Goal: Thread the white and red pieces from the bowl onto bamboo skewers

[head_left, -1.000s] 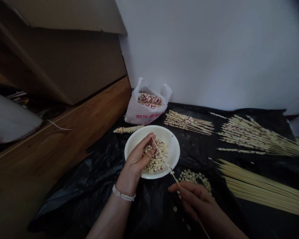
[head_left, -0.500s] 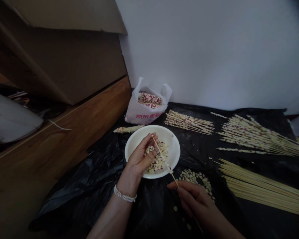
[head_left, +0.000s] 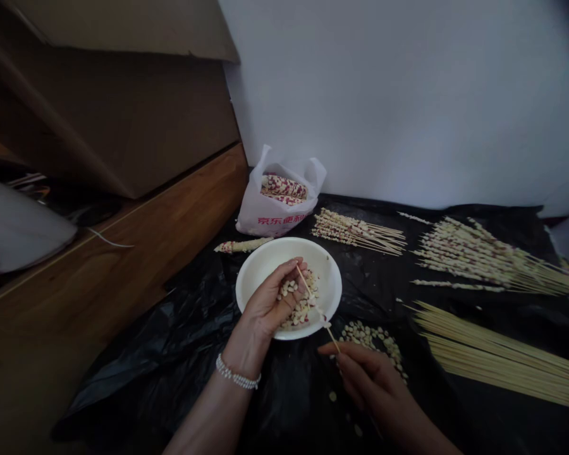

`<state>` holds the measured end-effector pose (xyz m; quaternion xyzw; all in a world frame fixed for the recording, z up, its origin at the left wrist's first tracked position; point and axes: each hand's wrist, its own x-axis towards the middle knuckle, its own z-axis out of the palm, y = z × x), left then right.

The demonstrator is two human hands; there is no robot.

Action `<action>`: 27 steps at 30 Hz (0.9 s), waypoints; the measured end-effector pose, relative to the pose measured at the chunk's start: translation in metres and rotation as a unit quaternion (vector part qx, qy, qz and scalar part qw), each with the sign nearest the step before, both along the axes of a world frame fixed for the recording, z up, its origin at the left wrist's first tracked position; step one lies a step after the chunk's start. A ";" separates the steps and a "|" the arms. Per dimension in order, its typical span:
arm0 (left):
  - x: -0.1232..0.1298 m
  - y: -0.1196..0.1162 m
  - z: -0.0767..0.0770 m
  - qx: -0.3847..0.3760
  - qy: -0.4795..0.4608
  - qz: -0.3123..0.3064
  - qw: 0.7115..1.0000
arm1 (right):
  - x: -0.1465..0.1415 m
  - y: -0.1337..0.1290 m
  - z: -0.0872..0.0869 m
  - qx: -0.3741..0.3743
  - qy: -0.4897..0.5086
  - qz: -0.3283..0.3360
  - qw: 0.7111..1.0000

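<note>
My left hand (head_left: 268, 306), palm up over the white bowl (head_left: 246, 277), cups several loose corn kernels (head_left: 287, 289). Its thumb and fingertips are at the upper end of a thin wooden skewer (head_left: 332, 339), which carries a few kernels partway down. Lower down, the fingers of my right hand (head_left: 372, 374) pinch that skewer just outside the bowl's near rim. More pale and dark-red kernels (head_left: 299, 314) lie in the bowl, partly covered by my left hand. A pile of kernels (head_left: 367, 333) rests on black plastic beside my right hand.
Behind the bowl stand a white plastic bag (head_left: 277, 218) with corn cobs and a mostly stripped cob (head_left: 244, 245). Kernel-threaded skewers (head_left: 355, 230) lie to the right, with a larger bunch (head_left: 469, 253) beyond. Bare skewers (head_left: 502, 363) lie nearer. A cardboard box (head_left: 171, 120) stands left.
The fingertips of my left hand have shifted slightly right and down along with the skewer's tip. My right hand keeps its pinch in nearly the same place.
</note>
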<state>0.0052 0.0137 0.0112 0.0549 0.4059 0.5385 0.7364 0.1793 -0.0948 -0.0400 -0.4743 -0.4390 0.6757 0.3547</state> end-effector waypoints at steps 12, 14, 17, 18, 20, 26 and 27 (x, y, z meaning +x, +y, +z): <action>0.012 -0.006 -0.013 0.048 -0.041 -0.082 0.995 | 0.007 0.006 0.006 0.022 -0.011 -0.003 1.000; 0.011 -0.003 -0.015 0.067 -0.035 -0.048 0.996 | 0.006 0.006 0.006 0.017 -0.008 0.023 1.000; 0.015 -0.005 -0.016 0.107 0.011 -0.042 0.993 | 0.004 0.006 0.008 0.009 -0.002 0.025 1.000; 0.017 -0.007 -0.016 0.123 0.030 -0.057 0.990 | 0.003 0.006 0.009 0.009 -0.006 0.019 1.000; 0.024 -0.014 -0.014 0.153 0.071 -0.094 0.981 | 0.003 0.007 0.010 0.008 -0.011 0.010 1.000; 0.038 -0.028 -0.010 0.214 0.162 -0.120 0.956 | 0.002 0.006 0.012 -0.010 0.002 0.017 1.000; 0.039 -0.029 -0.010 0.220 0.172 -0.123 0.952 | 0.002 0.005 0.012 -0.009 0.001 0.013 1.000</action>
